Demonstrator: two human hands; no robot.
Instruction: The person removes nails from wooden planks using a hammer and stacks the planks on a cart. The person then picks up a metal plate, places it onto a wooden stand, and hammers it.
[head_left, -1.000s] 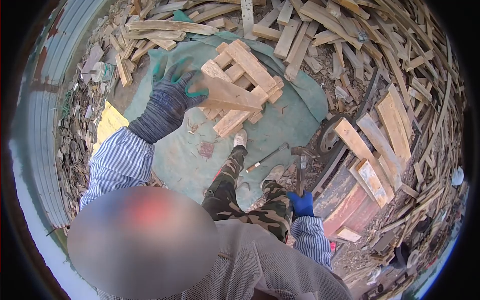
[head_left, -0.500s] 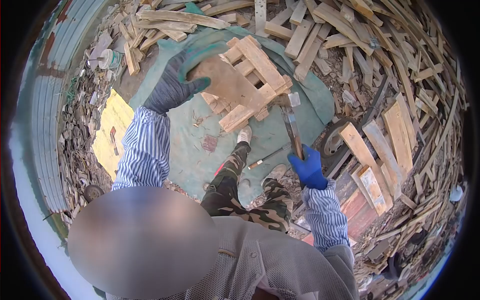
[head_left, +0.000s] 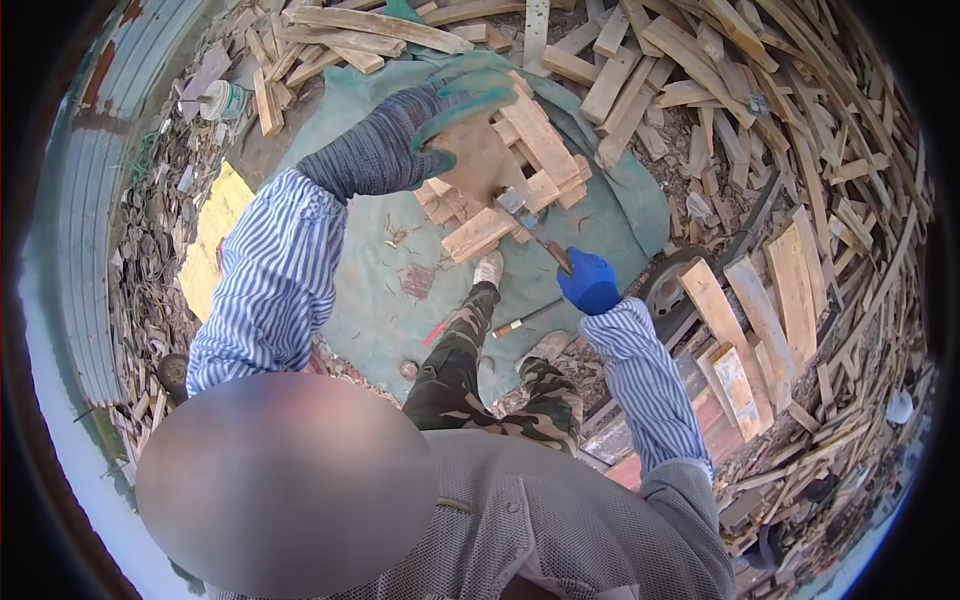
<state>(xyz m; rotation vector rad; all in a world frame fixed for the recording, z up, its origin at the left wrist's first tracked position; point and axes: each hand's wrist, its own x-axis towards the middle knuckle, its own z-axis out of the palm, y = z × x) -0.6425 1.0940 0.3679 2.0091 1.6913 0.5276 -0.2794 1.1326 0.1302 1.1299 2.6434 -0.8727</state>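
Head view: well to the left of the wood stack [head_left: 540,135], a yellow sheet [head_left: 215,240] is lying on the ground. Against the stack's left side, the left hand [head_left: 405,130], in a grey glove with green fingertips, is gripping a brown board [head_left: 475,165], thumb on its near side and fingers on its far side. The board is covering the stack's left part, its long axis seeming to slant from that hand toward the stack's near right corner. Over the board's right end, a hammer [head_left: 538,233] is pointing its head back toward the left hand; whether head and wood are touching, I cannot tell. Just beyond the stack's near right corner, the right hand [head_left: 590,282], in a blue glove, is closing its fingers around the hammer's handle. The left hand is nearer the board, the hammer bridging the right hand's gap. Farther right of the stack, loose planks [head_left: 722,315] are lying.
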